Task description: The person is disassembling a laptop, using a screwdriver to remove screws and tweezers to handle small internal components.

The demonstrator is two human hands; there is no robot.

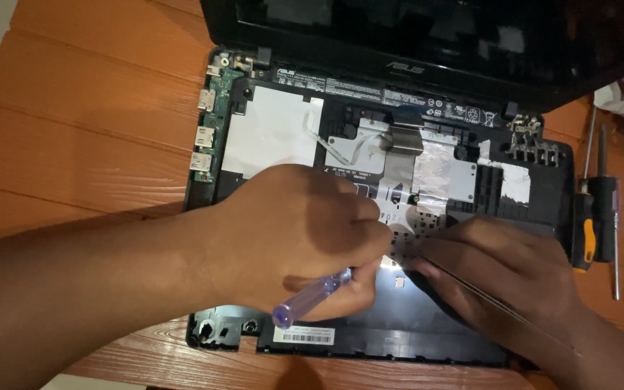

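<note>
A black laptop lies opened up, insides bare; a clear purple-handled screwdriver slants over its front edge

We see our left hand gripping a translucent purple screwdriver handle over the opened black laptop base. Our right hand rests on this base. Black-handled screwdrivers lie right of it.

repair bench | opened laptop | screwdrivers | orange plank table
</note>
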